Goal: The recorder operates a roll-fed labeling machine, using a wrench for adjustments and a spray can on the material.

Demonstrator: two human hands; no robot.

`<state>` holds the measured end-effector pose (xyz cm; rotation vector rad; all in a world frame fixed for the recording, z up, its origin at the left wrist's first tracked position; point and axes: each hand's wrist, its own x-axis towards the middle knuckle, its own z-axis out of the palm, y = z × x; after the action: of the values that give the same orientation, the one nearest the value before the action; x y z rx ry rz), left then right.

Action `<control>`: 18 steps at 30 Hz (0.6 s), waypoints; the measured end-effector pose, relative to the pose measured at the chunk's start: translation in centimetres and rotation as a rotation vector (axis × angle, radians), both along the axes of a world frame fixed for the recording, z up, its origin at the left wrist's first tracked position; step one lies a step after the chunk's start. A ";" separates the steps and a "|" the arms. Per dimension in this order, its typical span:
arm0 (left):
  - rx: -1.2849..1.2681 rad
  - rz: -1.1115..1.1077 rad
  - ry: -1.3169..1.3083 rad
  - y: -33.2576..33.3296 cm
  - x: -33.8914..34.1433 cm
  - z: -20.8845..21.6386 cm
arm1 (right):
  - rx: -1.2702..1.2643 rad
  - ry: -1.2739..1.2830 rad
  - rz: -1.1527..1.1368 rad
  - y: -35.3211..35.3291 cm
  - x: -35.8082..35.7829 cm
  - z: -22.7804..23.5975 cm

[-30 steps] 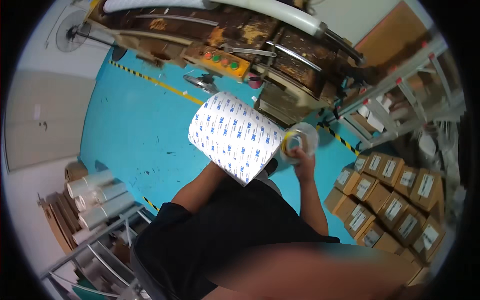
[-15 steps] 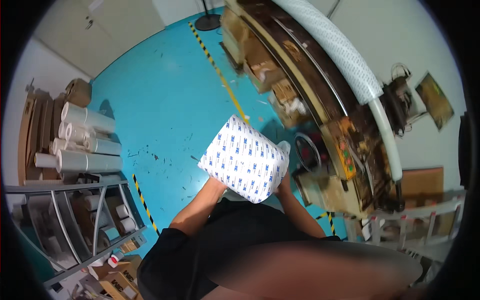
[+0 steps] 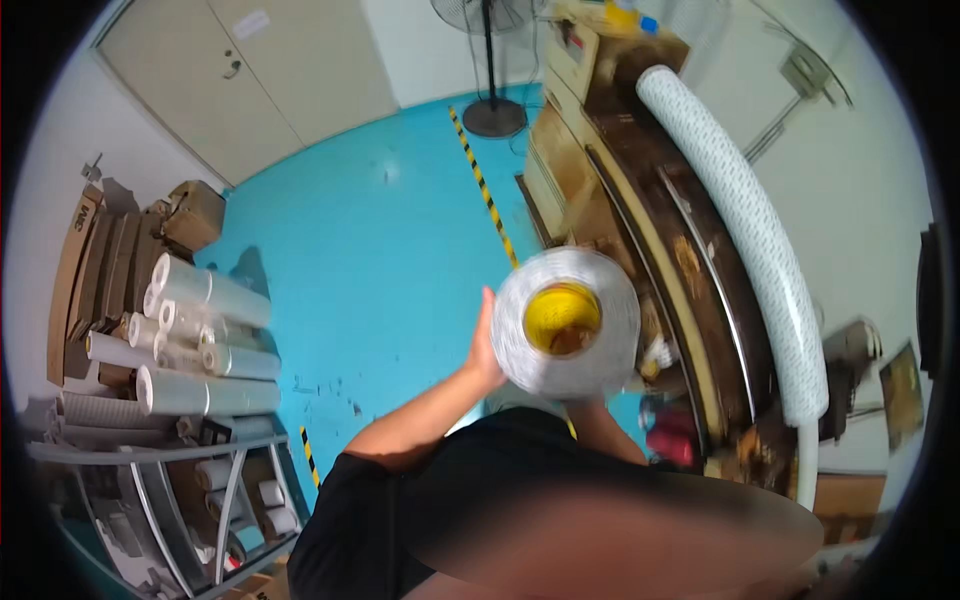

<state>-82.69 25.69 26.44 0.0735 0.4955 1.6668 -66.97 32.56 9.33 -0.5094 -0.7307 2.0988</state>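
Note:
A wide roll of adhesive tape (image 3: 515,320) is held up in front of my body, its whitish-grey layered end facing up at me. Inside its yellow core (image 3: 548,308) there is a brownish patch that I cannot make out. My left hand (image 3: 484,345) grips the roll's left side, thumb upward along the edge and the other fingers hidden behind it. From below right, my right hand (image 3: 585,408) supports the roll; its fingers are mostly covered by the roll. The roll's outer wrap, printed in blue in the earlier frame, is turned out of sight.
To the right runs a long brown machine (image 3: 640,170) carrying a large printed roll (image 3: 745,210) on a bar. Stacked film rolls (image 3: 210,392) and flattened cardboard (image 3: 85,290) line the left wall, above a grey metal rack (image 3: 150,455). A standing fan (image 3: 494,118) is ahead, beside striped floor tape (image 3: 480,185).
The tape roll has been tipped, so its end and core face me instead of its printed side. It has shifted right, and my view has lifted toward the doors and fan.

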 end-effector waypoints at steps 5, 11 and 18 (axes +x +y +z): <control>0.122 0.074 0.020 10.0 -11.0 1.7 | 0.150 -0.212 -0.134 10.2 -12.5 8.3; 0.015 0.052 -0.106 21.7 -25.3 0.8 | 0.421 0.106 0.019 22.5 -24.5 5.1; 0.200 -0.187 0.166 34.0 -40.9 -2.6 | 0.034 0.269 -0.105 31.3 -41.7 6.9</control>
<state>-123.62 59.72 23.86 0.3968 0.4313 1.5288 -108.65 63.91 16.22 -0.2347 -0.5695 2.0029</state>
